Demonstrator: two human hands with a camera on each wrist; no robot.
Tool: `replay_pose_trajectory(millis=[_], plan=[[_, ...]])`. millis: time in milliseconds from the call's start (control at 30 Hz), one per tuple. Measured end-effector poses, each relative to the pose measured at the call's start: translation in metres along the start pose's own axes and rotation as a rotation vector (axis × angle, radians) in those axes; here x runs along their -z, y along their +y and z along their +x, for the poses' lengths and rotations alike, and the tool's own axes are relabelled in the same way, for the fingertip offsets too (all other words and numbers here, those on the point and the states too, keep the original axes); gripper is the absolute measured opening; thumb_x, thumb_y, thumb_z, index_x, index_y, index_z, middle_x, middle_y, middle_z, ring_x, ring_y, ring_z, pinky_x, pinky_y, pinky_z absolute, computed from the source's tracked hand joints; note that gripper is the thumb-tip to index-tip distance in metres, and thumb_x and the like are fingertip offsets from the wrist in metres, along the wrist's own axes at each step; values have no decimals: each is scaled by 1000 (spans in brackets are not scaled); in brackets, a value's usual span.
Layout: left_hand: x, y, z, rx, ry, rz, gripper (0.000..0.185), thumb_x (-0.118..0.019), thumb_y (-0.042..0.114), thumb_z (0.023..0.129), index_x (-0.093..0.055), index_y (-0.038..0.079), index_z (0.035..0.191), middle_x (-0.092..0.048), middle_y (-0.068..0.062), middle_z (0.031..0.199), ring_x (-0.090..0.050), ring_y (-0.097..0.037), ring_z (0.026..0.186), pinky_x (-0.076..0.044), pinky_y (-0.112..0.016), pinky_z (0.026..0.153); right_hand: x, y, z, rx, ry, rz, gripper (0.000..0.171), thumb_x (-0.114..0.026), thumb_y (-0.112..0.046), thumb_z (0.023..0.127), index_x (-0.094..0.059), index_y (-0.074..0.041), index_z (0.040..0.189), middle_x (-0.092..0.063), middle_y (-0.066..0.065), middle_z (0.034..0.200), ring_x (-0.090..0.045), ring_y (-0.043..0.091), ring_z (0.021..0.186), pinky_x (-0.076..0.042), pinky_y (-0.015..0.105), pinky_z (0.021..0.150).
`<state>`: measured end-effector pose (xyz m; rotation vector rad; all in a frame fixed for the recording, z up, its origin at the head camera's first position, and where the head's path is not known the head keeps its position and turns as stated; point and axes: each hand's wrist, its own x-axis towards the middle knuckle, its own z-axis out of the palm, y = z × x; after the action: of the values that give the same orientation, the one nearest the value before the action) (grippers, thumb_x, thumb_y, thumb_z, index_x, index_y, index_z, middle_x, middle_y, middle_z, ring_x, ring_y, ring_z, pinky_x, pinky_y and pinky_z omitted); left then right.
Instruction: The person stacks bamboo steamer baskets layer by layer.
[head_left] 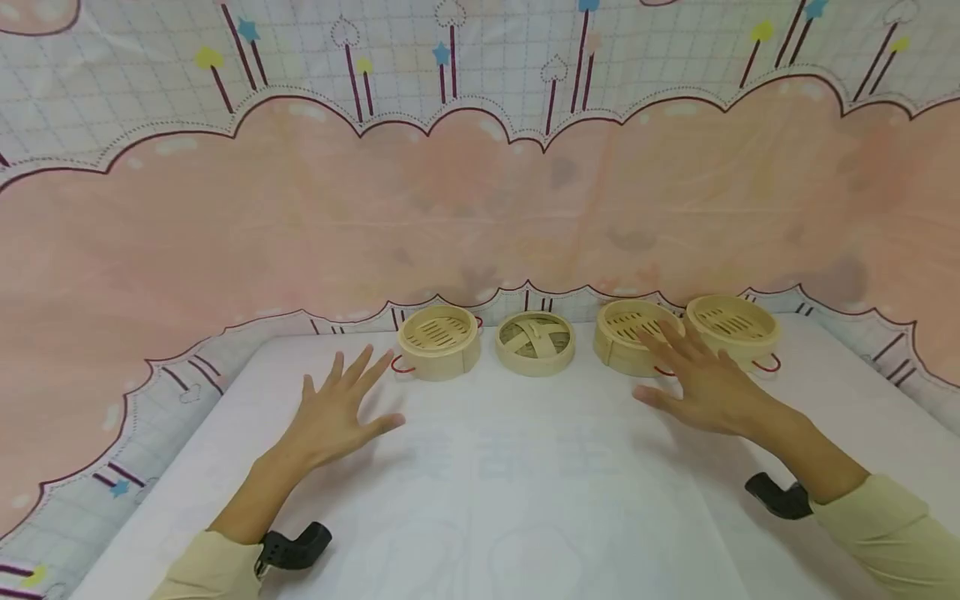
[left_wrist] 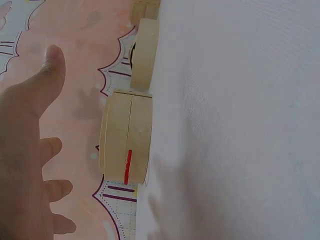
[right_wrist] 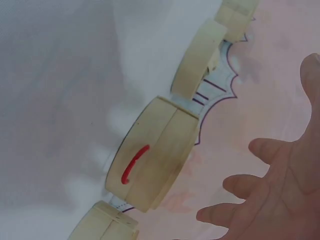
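Note:
Along the back of the white table (head_left: 525, 483) stand three round bamboo steamer baskets and one bamboo lid (head_left: 535, 342). My left hand (head_left: 341, 407) hovers open with spread fingers just short of the leftmost basket (head_left: 438, 340), which has red handles. My right hand (head_left: 693, 375) is also open, its fingers reaching over the front of the third basket (head_left: 626, 329); whether they touch it is unclear. A fourth piece, the right basket (head_left: 731, 325), sits beside it. The left wrist view shows the left basket (left_wrist: 125, 137) and lid (left_wrist: 145, 52). The right wrist view shows the third basket (right_wrist: 155, 155) with its red handle.
A pink and white patterned cloth backdrop (head_left: 480, 208) rises right behind the baskets and wraps both sides of the table. Black wrist mounts (head_left: 296, 548) sit on both cream sleeves. White tabletop stretches between my hands and the near edge.

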<state>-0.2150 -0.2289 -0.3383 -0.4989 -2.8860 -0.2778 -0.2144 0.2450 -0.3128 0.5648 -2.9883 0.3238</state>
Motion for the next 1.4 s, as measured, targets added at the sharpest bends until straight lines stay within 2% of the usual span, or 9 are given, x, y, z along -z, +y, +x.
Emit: replay_pose_trajectory(millis=[133, 300, 367, 500, 600, 700, 900, 1167, 1400], plan=[[2, 0, 1, -15, 24, -10, 87, -55, 66, 84, -18, 28, 154, -18, -13, 157, -12, -50, 138, -6, -80, 95, 0, -2, 2, 13, 27, 14, 83, -48, -60, 92, -11, -20, 155, 0, 17, 158, 5, 47, 140, -11, 79, 95], [-1, 1, 0, 24, 30, -63, 89, -55, 66, 84, -15, 27, 154, -13, -13, 158, -11, -47, 139, -7, -78, 97, -6, -7, 9, 36, 61, 39, 82, -50, -59, 92, -19, -14, 153, -7, 20, 157, 2, 49, 139, -12, 75, 100], [-3, 1, 1, 40, 48, -94, 91, -56, 65, 85, -13, 27, 155, -10, -14, 158, -10, -46, 140, -7, -78, 97, -8, -11, 13, 35, 72, 46, 82, -49, -60, 92, -21, -13, 153, -10, 21, 157, -5, 50, 139, -16, 74, 100], [-6, 4, 5, 36, 88, -144, 91, -58, 61, 86, -12, 24, 155, -9, -17, 158, -10, -45, 140, -11, -77, 98, -12, -21, 20, 15, 73, 83, 83, -47, -62, 91, -20, -15, 153, -15, 22, 155, -19, 50, 136, -29, 74, 92], [-8, 5, 9, 27, 113, -148, 89, -59, 58, 87, -15, 20, 154, -12, -19, 157, -15, -46, 139, -20, -76, 95, -17, -30, 26, 17, 75, 111, 83, -47, -63, 91, -18, -18, 154, -15, 21, 156, -23, 49, 135, -36, 72, 88], [-11, 5, 13, 32, 136, -163, 87, -60, 55, 87, -18, 17, 154, -16, -20, 156, -21, -45, 138, -27, -75, 92, -22, -38, 32, 32, 93, 126, 83, -48, -64, 90, -18, -19, 154, -14, 18, 157, -21, 47, 136, -39, 72, 84], [-14, 4, 18, 57, 152, -244, 84, -61, 52, 88, -21, 17, 153, -19, -20, 155, -23, -43, 138, -26, -76, 92, -28, -52, 45, 70, 105, 181, 83, -49, -63, 90, -18, -20, 154, -13, 15, 158, -18, 42, 140, -33, 70, 94], [-19, 8, 24, 56, 165, -308, 81, -61, 50, 88, -24, 17, 152, -20, -18, 155, -26, -43, 136, -24, -77, 93, -32, -68, 56, 122, 128, 262, 80, -51, -59, 92, -22, -18, 153, -17, 14, 157, -22, 39, 139, -27, 64, 103], [-26, 12, 28, 80, 139, -360, 80, -61, 50, 88, -25, 19, 152, -20, -18, 155, -33, -46, 132, -30, -73, 93, -41, -91, 73, 141, 136, 359, 75, -52, -57, 92, -27, -19, 151, -23, 12, 156, -37, 41, 132, -30, 67, 99]])
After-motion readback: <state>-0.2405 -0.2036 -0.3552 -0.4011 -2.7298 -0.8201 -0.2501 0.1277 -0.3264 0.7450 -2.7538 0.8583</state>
